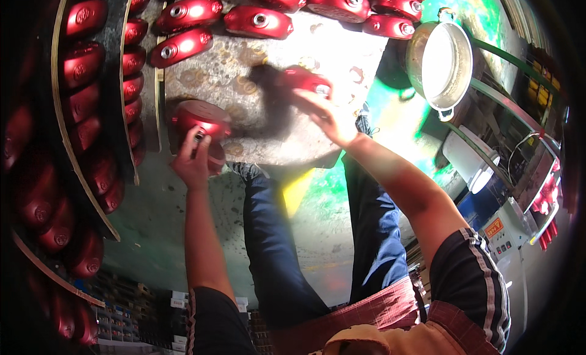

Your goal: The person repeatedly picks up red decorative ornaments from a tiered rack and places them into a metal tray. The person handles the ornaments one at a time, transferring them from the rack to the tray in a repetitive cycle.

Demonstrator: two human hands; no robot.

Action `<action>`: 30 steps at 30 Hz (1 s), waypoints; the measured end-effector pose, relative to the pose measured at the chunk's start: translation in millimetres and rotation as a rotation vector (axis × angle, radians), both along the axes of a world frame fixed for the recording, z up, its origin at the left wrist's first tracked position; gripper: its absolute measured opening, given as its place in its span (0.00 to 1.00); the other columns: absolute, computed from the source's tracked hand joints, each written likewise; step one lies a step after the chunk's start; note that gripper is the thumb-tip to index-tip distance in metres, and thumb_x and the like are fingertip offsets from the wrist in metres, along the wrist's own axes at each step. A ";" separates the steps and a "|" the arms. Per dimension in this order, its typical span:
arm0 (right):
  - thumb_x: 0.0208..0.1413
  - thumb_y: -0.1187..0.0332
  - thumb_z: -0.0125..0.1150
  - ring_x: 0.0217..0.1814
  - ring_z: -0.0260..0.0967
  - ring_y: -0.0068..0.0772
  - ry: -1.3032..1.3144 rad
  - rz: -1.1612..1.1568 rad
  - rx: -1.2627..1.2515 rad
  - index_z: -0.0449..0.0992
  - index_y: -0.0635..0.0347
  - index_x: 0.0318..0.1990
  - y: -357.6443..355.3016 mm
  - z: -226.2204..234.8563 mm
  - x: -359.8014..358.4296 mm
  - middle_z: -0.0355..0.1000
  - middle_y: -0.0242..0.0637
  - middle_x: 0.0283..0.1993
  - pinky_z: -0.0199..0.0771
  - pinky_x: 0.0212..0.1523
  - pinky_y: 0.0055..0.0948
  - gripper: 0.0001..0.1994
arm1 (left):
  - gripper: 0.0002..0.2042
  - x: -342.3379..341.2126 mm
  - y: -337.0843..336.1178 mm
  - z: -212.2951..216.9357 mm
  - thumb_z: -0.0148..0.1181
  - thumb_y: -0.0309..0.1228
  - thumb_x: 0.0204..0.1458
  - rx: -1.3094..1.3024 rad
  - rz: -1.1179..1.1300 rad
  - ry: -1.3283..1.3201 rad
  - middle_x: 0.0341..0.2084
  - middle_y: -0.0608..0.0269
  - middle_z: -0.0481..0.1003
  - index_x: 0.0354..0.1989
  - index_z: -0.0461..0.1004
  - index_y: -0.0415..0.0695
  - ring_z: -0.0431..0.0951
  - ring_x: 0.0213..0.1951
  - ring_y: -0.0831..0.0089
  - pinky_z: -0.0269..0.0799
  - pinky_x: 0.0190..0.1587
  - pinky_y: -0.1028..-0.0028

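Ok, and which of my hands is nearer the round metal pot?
Right. Your right hand is at a red container, left of the pot; your left hand is farther left, on another red container.

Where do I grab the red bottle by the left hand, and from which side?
Probably pinch the silver neck of the red bottle, coming from the person's side. The neck sticks out that way and is narrow, while the body is wide, rounded and glossy, so it may be slippery. The left hand has its fingers there.
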State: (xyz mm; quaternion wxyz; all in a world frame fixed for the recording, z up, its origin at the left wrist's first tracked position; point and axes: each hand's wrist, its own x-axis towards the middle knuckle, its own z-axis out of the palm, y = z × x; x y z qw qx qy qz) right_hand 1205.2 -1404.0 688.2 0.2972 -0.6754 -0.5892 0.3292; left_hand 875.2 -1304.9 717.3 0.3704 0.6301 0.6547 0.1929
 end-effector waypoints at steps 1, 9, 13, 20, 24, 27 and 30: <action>0.49 0.77 0.66 0.53 0.71 0.52 -0.215 -0.051 0.043 0.73 0.42 0.62 -12.0 0.5 17.0 0.70 0.52 0.53 0.74 0.51 0.42 0.29 | 0.15 13.9 -5.9 3.0 0.70 0.28 0.50 -0.018 -0.010 -0.032 0.22 0.74 0.71 0.49 0.82 0.48 0.67 0.27 0.86 0.68 0.33 0.80; 0.43 0.83 0.63 0.44 0.74 0.51 -0.304 -0.424 0.185 0.80 0.49 0.50 -22.8 -14.3 111.3 0.73 0.52 0.47 0.77 0.45 0.38 0.24 | 0.13 157.7 -26.4 -23.6 0.66 0.18 0.51 -0.021 -0.250 -0.344 0.36 0.63 0.81 0.46 0.79 0.35 0.78 0.38 0.81 0.74 0.44 0.77; 0.42 0.85 0.58 0.44 0.73 0.52 -0.268 -0.417 0.203 0.79 0.52 0.52 -21.7 -19.3 124.4 0.73 0.51 0.47 0.75 0.45 0.39 0.27 | 0.13 218.5 -21.9 -44.0 0.67 0.19 0.51 0.036 -0.373 -0.350 0.36 0.58 0.83 0.45 0.80 0.36 0.81 0.38 0.77 0.76 0.44 0.75; 0.48 0.79 0.62 0.53 0.70 0.57 -0.251 -0.504 0.120 0.79 0.42 0.55 -35.4 -35.7 114.8 0.69 0.55 0.53 0.73 0.53 0.44 0.26 | 0.15 252.2 -14.1 -41.0 0.69 0.21 0.48 0.053 -0.530 -0.203 0.32 0.60 0.83 0.46 0.80 0.38 0.77 0.29 0.82 0.75 0.36 0.78; 0.44 0.83 0.66 0.66 0.58 0.57 -0.093 -0.546 -0.051 0.76 0.38 0.58 -36.7 -43.4 109.4 0.56 0.54 0.66 0.64 0.65 0.43 0.33 | 0.16 231.5 -7.9 -29.2 0.67 0.17 0.48 0.122 -0.524 -0.295 0.27 0.68 0.79 0.47 0.80 0.35 0.68 0.23 0.88 0.68 0.28 0.83; 0.44 0.83 0.65 0.67 0.56 0.60 0.180 -0.669 -0.048 0.74 0.37 0.59 -35.0 -47.7 105.4 0.54 0.56 0.67 0.62 0.66 0.44 0.33 | 0.13 213.8 -1.6 -30.9 0.66 0.17 0.47 0.129 -0.420 -0.310 0.25 0.72 0.76 0.43 0.82 0.36 0.65 0.23 0.89 0.65 0.26 0.84; 0.45 0.84 0.64 0.68 0.54 0.61 -0.003 -0.603 -0.019 0.73 0.38 0.60 -33.8 -50.0 103.1 0.52 0.58 0.67 0.61 0.67 0.45 0.34 | 0.12 200.9 6.2 -39.2 0.67 0.18 0.48 0.155 -0.450 -0.240 0.24 0.72 0.76 0.42 0.82 0.38 0.65 0.21 0.89 0.64 0.25 0.83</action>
